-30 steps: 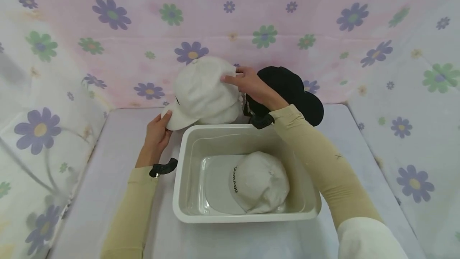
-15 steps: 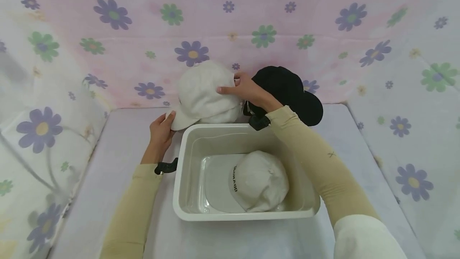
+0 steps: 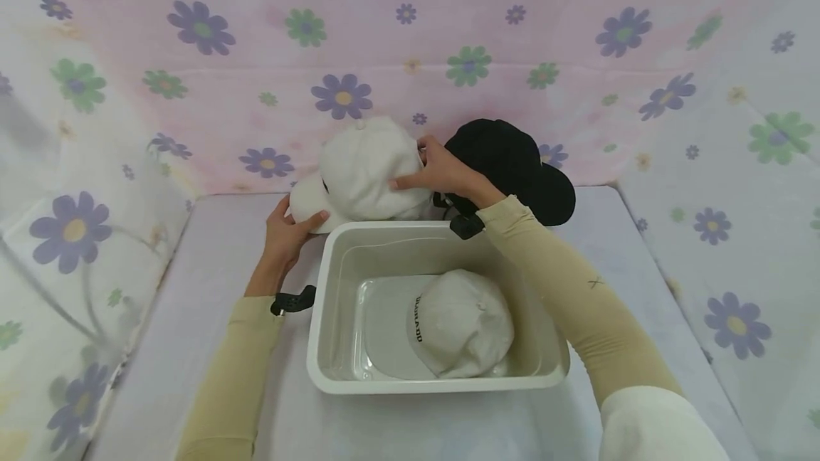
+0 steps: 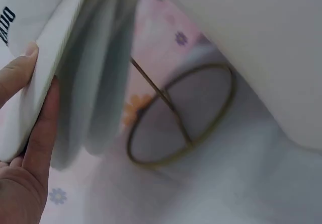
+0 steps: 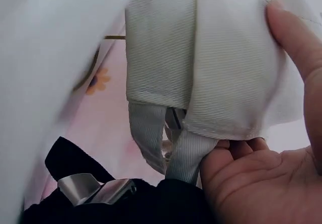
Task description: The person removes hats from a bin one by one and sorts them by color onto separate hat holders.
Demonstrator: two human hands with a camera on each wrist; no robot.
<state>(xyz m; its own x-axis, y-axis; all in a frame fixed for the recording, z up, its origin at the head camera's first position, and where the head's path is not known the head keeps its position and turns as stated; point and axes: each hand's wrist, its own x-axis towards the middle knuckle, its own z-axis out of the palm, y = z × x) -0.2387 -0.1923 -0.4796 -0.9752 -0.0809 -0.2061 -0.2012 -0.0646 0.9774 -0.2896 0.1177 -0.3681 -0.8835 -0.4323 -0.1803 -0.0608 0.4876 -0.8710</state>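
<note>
A white cap (image 3: 371, 169) sits over other pale caps at the back, left of centre, its brim to the left. My left hand (image 3: 282, 237) pinches that brim, thumb on top and fingers beneath; dark letters show on the cap's front (image 4: 7, 22) in the left wrist view. At the cap's back, my right hand (image 3: 448, 173) holds the fabric edge between thumb and fingers. Pale straps (image 5: 193, 151) hang there in the right wrist view. Beside the right hand is a black cap (image 3: 500, 155), its brim to the right; a metal buckle (image 5: 115, 190) lies on black fabric.
In front of the caps stands a pale tub (image 3: 442, 386) holding a light grey cap (image 3: 468, 319) with lettering. A gold wire stand with a ring base (image 4: 231, 83) shows below the brims in the left wrist view. Floral cloth (image 3: 410, 41) covers the walls.
The white cap has come down a little, onto the pale caps below. My left hand now has its thumb further over the brim, and the right hand has lowered slightly with the cap.
</note>
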